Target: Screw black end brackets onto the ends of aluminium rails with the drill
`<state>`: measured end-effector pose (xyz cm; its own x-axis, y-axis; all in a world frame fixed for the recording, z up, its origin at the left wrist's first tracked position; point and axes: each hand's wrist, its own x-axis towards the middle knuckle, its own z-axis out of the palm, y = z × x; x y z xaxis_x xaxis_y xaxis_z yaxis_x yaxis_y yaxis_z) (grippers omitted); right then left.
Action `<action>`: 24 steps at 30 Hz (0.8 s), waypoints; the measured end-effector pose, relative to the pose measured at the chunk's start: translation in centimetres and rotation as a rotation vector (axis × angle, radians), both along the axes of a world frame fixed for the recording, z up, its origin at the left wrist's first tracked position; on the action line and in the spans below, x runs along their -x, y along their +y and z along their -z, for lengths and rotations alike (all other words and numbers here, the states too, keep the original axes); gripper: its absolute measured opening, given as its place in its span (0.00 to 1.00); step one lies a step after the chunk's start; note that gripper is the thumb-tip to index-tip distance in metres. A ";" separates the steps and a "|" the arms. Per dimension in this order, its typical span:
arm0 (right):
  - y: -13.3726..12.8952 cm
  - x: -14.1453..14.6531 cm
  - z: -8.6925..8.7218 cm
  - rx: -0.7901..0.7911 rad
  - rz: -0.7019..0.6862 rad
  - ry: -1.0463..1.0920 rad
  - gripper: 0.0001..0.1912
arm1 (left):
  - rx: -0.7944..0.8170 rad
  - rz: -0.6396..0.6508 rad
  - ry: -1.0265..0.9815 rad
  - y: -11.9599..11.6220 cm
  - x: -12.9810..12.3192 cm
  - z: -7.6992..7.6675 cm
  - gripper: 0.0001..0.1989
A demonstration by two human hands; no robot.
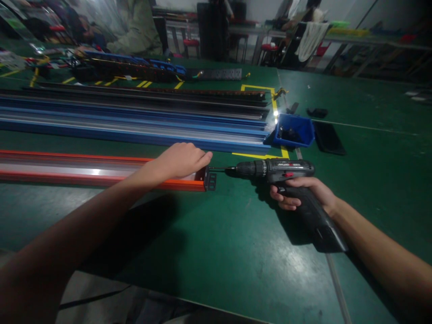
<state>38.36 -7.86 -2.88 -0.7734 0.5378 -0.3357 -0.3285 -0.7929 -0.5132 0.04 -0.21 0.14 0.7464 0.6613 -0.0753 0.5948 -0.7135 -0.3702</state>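
The orange channel (101, 173) is a long, straight, open trough with orange side walls and a pale, shiny floor. It lies flat on the green bench (236, 252), running in from nine o'clock. The black end cap (207, 178) sits across its three-o'clock end, upright, with a slotted tab jutting toward three o'clock. Beyond, at three o'clock, is the power drill (290, 170), black and dark grey with a red switch. Its chuck and slender bit point to nine o'clock, the bit's tip at the cap; contact is unclear. Its handle slants toward five o'clock.
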 end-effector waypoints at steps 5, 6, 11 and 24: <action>0.0 0.0 -0.1 -0.002 0.003 -0.004 0.15 | -0.001 0.000 -0.002 -0.1 -0.1 -0.1 0.18; 0.0 0.0 -0.1 0.003 0.003 -0.006 0.15 | 0.001 0.002 -0.007 -0.1 0.0 -0.1 0.18; 0.0 0.0 -0.1 0.011 0.005 -0.014 0.15 | 0.037 -0.006 -0.064 0.0 0.1 0.1 0.18; 0.0 0.0 0.0 0.002 0.012 -0.035 0.15 | -0.009 0.015 -0.012 0.0 -0.1 0.0 0.18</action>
<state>38.36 -7.88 -2.86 -0.7545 0.5464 -0.3636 -0.3200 -0.7900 -0.5230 0.09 -0.24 0.16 0.7571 0.6505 -0.0606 0.5883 -0.7191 -0.3697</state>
